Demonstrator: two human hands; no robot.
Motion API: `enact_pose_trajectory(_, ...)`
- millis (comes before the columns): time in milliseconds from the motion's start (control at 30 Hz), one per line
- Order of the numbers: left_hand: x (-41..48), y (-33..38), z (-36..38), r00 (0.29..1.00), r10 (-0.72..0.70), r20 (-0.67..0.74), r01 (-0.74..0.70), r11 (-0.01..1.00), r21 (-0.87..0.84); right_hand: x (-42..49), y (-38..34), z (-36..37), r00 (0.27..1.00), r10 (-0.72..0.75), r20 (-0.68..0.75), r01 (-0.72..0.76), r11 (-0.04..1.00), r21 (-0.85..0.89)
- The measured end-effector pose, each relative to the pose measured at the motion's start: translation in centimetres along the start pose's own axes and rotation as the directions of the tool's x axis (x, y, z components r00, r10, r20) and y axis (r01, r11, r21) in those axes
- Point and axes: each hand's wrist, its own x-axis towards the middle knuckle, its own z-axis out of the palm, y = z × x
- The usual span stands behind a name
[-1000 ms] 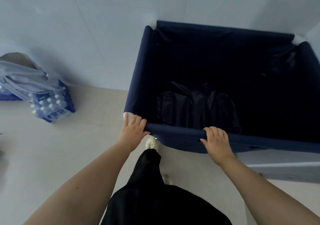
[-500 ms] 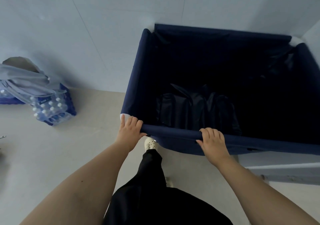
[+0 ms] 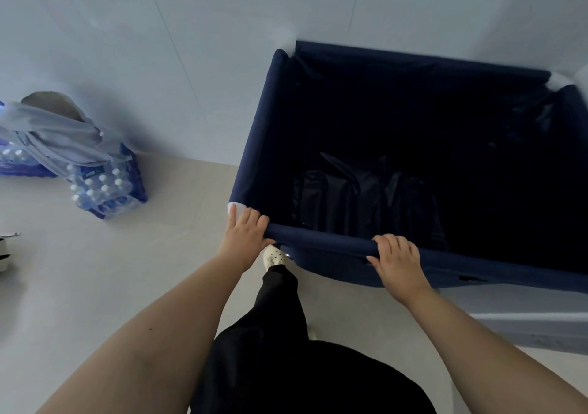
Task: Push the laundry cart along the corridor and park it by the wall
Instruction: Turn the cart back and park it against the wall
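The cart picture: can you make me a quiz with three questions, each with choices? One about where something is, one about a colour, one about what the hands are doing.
1. Where are the water bottles?
A. Inside the cart
B. On the floor, left of the cart
C. On a shelf

2. What colour is the cart?
A. Red
B. Yellow
C. Dark blue

3. What are the hands doing?
A. Both gripping the cart's near rail
B. Both hanging free
C. One holding a bottle

Answers: B, the water bottles sit on the floor by the wall. C, the cart is navy cloth. A, the left hand and right hand wrap the rail.
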Motion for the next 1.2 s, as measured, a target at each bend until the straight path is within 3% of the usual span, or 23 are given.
enact_pose_trajectory(900,0.1,1.5,-0.1,1.0,-0.008,-0.015,0.007,1.0,-0.02,-0.2,1.9,0.1,0.999,-0.037,0.006,0.037,0.999,0.02)
enact_pose_trajectory(1200,-0.1,1.7,0.0,0.999,-0.02,-0.028,0.018,0.999,-0.05,-0.2,1.8,0.7,0.997,-0.043,-0.069,0.043,0.999,-0.006)
